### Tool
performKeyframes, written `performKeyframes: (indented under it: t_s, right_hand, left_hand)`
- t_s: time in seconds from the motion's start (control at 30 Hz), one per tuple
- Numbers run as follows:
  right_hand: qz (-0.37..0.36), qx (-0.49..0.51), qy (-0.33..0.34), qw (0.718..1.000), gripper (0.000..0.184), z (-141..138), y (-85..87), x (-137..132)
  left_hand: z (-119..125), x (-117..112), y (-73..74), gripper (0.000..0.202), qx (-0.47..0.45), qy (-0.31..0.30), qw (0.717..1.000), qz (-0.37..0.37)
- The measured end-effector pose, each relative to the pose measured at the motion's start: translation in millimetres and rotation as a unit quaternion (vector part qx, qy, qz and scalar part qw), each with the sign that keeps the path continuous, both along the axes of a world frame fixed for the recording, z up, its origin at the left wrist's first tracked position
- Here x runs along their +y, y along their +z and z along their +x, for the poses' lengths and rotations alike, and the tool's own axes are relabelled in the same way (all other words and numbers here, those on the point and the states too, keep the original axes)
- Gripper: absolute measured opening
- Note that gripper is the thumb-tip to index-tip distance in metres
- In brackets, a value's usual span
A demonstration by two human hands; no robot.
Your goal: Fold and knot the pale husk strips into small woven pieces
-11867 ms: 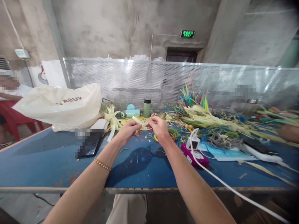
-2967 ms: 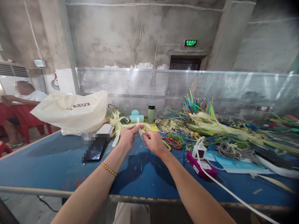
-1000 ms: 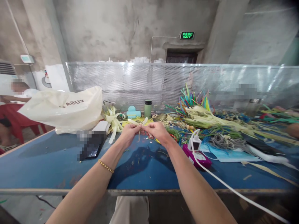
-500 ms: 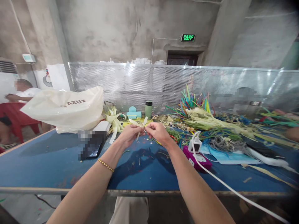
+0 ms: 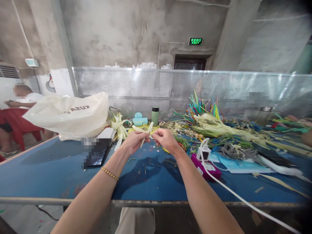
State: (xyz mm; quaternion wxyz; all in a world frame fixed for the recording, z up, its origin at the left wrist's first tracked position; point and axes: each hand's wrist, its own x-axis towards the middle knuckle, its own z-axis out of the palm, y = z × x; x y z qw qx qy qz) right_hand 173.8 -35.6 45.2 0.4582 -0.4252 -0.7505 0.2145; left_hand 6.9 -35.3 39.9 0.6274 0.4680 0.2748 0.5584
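Pale strips of dried husk or straw [image 5: 150,127] cross one another at the fingertips of my left hand [image 5: 135,140], which is closed on them in a pinch. My right hand [image 5: 163,137] is close beside it, fingertips pressed together near the right end of the strips. Whatever is between the right fingers is too small to make out. Both hands are held above the blue table. Left of them lies a bundle of similar pale strips [image 5: 119,126], one long end hanging towards me.
A cream bag [image 5: 68,113] and a dark phone [image 5: 98,154] are on the left. Behind my hands stands a green bottle [image 5: 155,116]. To the right are a husk pile [image 5: 212,125], a purple power block [image 5: 207,167] with a white cable, and a blue mask [image 5: 240,165].
The hands stay almost in place, with a slight shift of the fingers and the strips. The view has tilted a little.
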Motion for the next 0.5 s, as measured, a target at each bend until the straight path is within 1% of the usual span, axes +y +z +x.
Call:
performKeyframes:
  t_s: [0.13,0.2,0.27,0.33,0.37,0.4,0.43,0.5]
  right_hand:
    - [0.017,-0.031,-0.034,0.999,0.02,-3,-0.2,-1]
    - [0.047,-0.062,-0.05,0.996,0.023,-1,-0.2,0]
    - [0.109,-0.074,-0.106,0.986,0.025,2,0.8,3]
    - [0.173,-0.058,-0.175,0.967,0.025,6,2.7,5]
    - [0.191,-0.049,-0.192,0.961,0.026,7,3.7,5]
    - [0.197,-0.044,-0.19,0.961,0.027,8,4.5,5]
    - [0.189,-0.047,-0.166,0.967,0.027,8,4.9,5]
    - [0.145,-0.055,-0.086,0.984,0.026,6,4.4,4]
  left_hand:
    - [-3,4,-2.5,0.017,-0.008,-0.02,1.0,0.007]
    - [-5,7,-4.1,0.018,0.004,-0.017,0.999,0.033]
    - [-6,8,-5.5,0.017,0.057,0.014,0.995,0.081]
    - [-6,8,-6.8,0.018,0.139,0.047,0.98,0.132]
    - [-5,7,-7.4,0.018,0.179,0.051,0.971,0.15]
    - [-5,6,-8.0,0.018,0.214,0.046,0.962,0.163]
    - [-4,5,-8.4,0.018,0.242,0.034,0.954,0.173]
    - [-4,2,-8.8,0.018,0.281,0.0,0.941,0.188]
